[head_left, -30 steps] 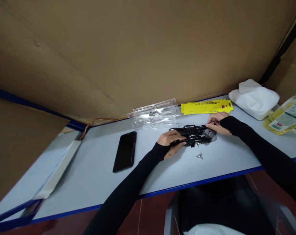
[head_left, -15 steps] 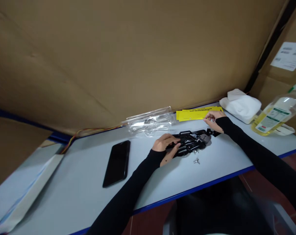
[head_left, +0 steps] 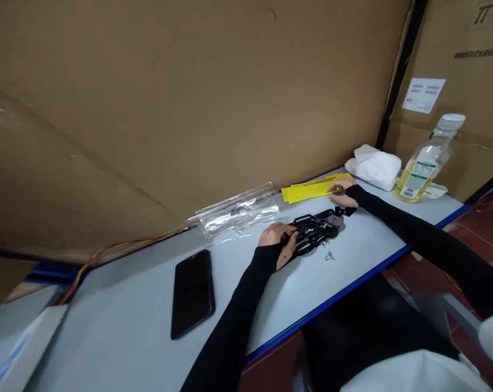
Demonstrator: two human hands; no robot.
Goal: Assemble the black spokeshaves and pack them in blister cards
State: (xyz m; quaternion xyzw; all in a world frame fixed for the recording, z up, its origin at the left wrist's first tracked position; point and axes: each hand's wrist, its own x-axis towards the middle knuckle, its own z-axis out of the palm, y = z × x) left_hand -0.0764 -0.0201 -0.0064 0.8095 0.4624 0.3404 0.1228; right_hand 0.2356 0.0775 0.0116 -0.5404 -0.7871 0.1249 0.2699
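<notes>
A black metal tool [head_left: 315,228] lies on the pale grey table [head_left: 140,305]. My left hand [head_left: 277,239] grips its left end, fingers wrapped round it. My right hand [head_left: 341,190] rests past the tool's right end, at the edge of a yellow card [head_left: 307,189], fingers curled; whether it holds anything is too small to see. A small silver wing screw [head_left: 329,255] lies loose just in front of the tool.
A black phone [head_left: 192,293] lies flat at the left. Clear plastic packaging [head_left: 236,213] sits against the cardboard wall [head_left: 189,98]. A white cloth [head_left: 374,165] and a bottle of yellow liquid [head_left: 421,164] stand at the far right. The table's blue front edge [head_left: 344,294] runs diagonally.
My right hand left the tool's right end and moved back to the yellow card. My left hand stays on the tool. The view swung right and up, showing the whole bottle.
</notes>
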